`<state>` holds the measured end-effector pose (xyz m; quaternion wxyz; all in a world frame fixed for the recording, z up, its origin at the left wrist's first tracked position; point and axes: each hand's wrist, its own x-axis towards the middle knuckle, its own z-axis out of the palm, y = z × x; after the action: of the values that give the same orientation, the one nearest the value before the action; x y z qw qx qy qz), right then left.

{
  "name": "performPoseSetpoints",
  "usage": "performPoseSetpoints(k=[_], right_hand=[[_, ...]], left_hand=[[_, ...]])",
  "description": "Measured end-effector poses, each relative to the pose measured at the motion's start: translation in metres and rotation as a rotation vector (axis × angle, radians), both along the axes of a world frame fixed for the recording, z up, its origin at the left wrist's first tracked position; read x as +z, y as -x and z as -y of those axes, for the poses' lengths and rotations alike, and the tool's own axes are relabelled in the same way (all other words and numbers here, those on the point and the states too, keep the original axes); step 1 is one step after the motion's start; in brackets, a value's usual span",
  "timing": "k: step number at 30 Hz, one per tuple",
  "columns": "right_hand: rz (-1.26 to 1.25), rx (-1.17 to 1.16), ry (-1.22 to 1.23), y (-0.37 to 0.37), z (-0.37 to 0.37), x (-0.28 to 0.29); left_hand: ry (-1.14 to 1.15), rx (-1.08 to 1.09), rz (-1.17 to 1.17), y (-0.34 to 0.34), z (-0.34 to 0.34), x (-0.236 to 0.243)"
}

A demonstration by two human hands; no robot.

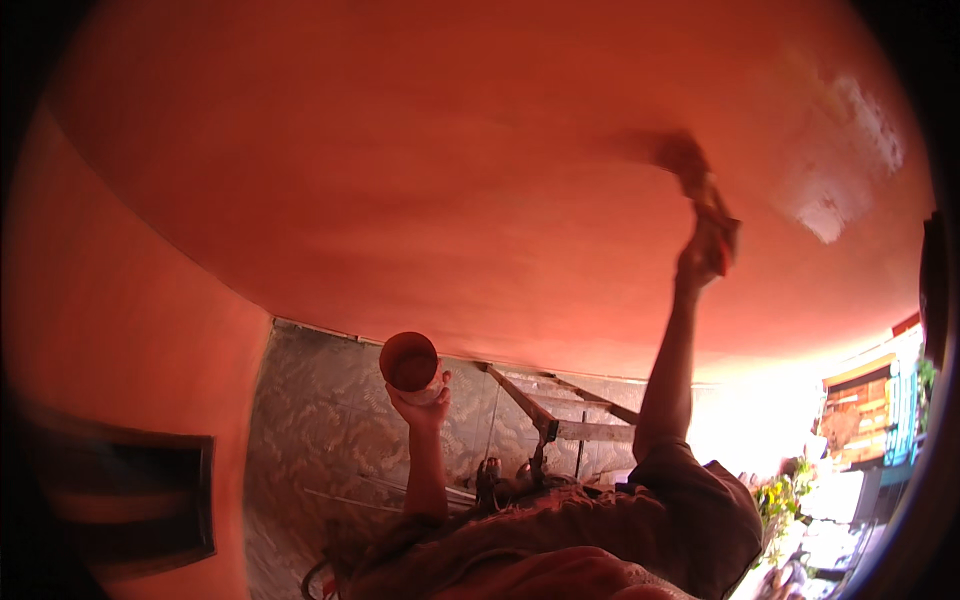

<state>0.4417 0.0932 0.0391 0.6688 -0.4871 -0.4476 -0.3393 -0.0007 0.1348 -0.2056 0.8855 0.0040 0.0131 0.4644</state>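
Observation:
My left hand [427, 411] is wrapped round a round paint cup [409, 352], held low in front of me with its mouth facing up. The inside of the cup looks dark reddish; how full it is cannot be made out. My right arm reaches up and to the right, and my right hand [708, 247] is closed round a paintbrush [682, 160]. Its dark bristles are at the orange wall [450, 180] and smeared by motion. Pale, uneven patches [825, 215] show on the wall to the right of the brush.
A wooden ladder [592, 431] stands below, between my arms, on a patterned tiled floor [320, 400]. Another orange wall [130, 300] meets the first at the left, with a dark framed opening [140, 500]. Bright daylight, plants [785, 500] and wooden planks [858, 415] appear at the right.

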Motion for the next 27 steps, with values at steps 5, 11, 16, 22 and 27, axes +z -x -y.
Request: performPoseSetpoints(k=[5, 11, 16, 22, 27], right_hand=[[-0.098, -0.472, -0.217, -0.052, 0.066, 0.026], [0.008, -0.357, -0.045, 0.015, -0.002, -0.016], [0.118, 0.304, 0.232, 0.148, -0.065, 0.019], [0.051, 0.233, 0.182, 0.077, -0.041, 0.004], [-0.039, -0.041, -0.006, -0.071, 0.067, -0.022]], left_hand=[[-0.050, -0.053, -0.033, 0.003, -0.010, 0.003], [-0.142, -0.170, 0.055, -0.024, -0.020, 0.037], [-0.162, -0.226, 0.042, -0.036, -0.017, 0.059], [-0.206, -0.281, 0.077, -0.041, 0.003, 0.070], [-0.106, -0.259, 0.029, -0.037, 0.014, 0.067]])
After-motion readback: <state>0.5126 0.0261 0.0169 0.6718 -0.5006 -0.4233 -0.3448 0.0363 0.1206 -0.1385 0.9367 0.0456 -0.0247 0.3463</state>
